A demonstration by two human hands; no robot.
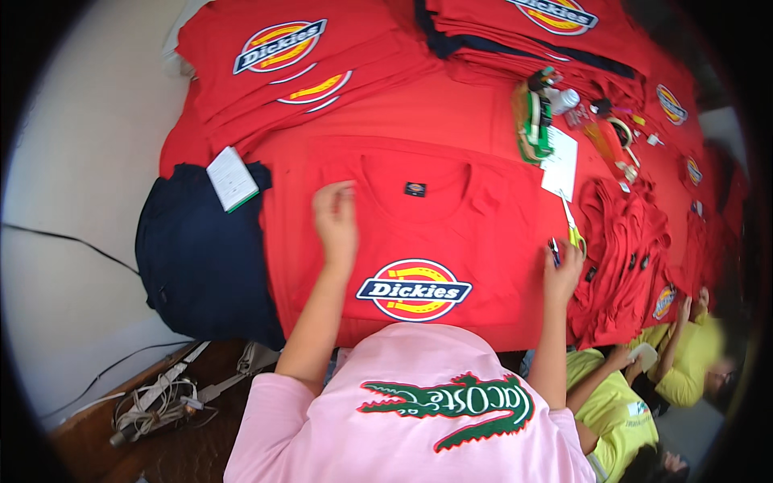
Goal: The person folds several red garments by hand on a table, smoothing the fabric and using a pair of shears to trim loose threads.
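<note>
A red T-shirt lies face up in front of me, its round neckline at the far side and a printed logo on its chest. My left hand is over the shirt's left side beside the neckline, fingers loosely bent and holding nothing I can see. At the shirt's right edge, my right hand is closed around a small dark blue tool; its exact kind is too small to tell. Just beyond that hand lie yellow-handled scissors, their blades pointing away from me.
Stacks of red shirts stand at the far side. Dark navy garments with a notepad on top are left. A green case, white paper and bunched red garments are right. Co-workers in yellow sit lower right.
</note>
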